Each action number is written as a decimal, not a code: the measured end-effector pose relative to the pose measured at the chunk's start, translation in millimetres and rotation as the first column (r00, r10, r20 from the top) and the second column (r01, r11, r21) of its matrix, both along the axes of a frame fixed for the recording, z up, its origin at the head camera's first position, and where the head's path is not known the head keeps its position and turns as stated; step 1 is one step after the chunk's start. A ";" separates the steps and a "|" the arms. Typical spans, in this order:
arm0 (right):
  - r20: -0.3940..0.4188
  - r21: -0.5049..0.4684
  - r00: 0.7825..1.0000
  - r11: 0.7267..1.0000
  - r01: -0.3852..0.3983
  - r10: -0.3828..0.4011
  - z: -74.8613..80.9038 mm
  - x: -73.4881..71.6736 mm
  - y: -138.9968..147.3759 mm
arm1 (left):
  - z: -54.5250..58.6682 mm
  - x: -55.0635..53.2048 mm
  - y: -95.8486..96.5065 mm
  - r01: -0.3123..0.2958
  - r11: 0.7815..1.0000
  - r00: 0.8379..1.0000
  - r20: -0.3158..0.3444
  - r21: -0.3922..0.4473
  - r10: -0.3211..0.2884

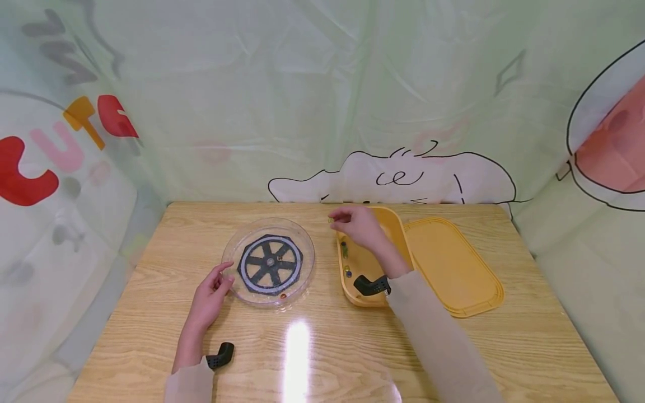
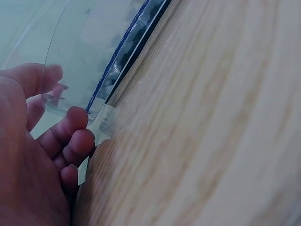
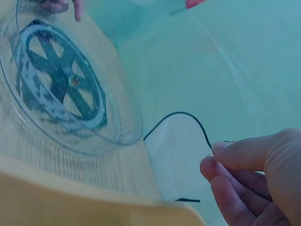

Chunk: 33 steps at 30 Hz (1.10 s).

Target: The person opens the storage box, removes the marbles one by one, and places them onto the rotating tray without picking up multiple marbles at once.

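A clear round dish [image 1: 230, 246] stands on the table, showing a dark spoked wheel shape [image 1: 256, 261] with a pale ring. My left hand [image 1: 209, 298] holds the dish's near-left rim. In the left wrist view, its fingers [image 2: 77, 146] bend at the clear wall. Over the left edge of the yellow tray [image 1: 375, 302], my right hand [image 1: 359, 226] pinches a small yellow-green marble [image 1: 330, 220], mostly hidden by the fingertips in the right wrist view. An orange-red marble [image 1: 283, 296] and a brown marble [image 1: 280, 258] show within the dish's outline.
Several small marbles, among them a green one [image 1: 344, 249] and a blue one [image 1: 349, 274], lie along the tray's left side. A yellow lid [image 1: 456, 268] rests flat to the tray's right. A printed curtain [image 1: 322, 112] hangs behind the table [image 1: 534, 336].
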State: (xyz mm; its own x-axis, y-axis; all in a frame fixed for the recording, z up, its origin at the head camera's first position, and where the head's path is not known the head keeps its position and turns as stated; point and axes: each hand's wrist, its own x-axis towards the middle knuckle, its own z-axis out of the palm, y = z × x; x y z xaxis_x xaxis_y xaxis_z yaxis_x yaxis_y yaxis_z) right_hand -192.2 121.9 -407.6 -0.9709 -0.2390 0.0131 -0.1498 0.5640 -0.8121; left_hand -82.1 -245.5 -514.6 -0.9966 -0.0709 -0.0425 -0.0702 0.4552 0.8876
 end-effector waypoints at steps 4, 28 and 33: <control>0.001 -0.015 1.000 1.000 -0.011 0.011 0.9 2.7 -7.4 | 2.3 -0.9 1.2 0.005 1.000 1.000 0.004 -0.008 -0.005; 0.034 -0.096 0.993 0.989 -0.108 0.112 -14.5 24.1 -55.0 | 3.5 1.0 2.1 0.000 1.000 1.000 0.006 -0.008 0.001; 0.040 -0.118 0.990 0.985 -0.128 0.134 -19.1 28.4 -63.9 | 2.8 1.8 2.2 -0.005 1.000 1.000 0.010 -0.019 0.005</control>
State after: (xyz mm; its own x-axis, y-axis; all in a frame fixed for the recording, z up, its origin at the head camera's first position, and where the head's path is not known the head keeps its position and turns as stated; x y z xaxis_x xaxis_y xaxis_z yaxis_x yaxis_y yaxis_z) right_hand -163.8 58.0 -426.7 -0.9315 -0.3637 0.0026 -0.1761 0.4447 -0.8782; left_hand -80.3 -243.3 -511.8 -0.9957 -0.0768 -0.0511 -0.0815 0.4719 0.8779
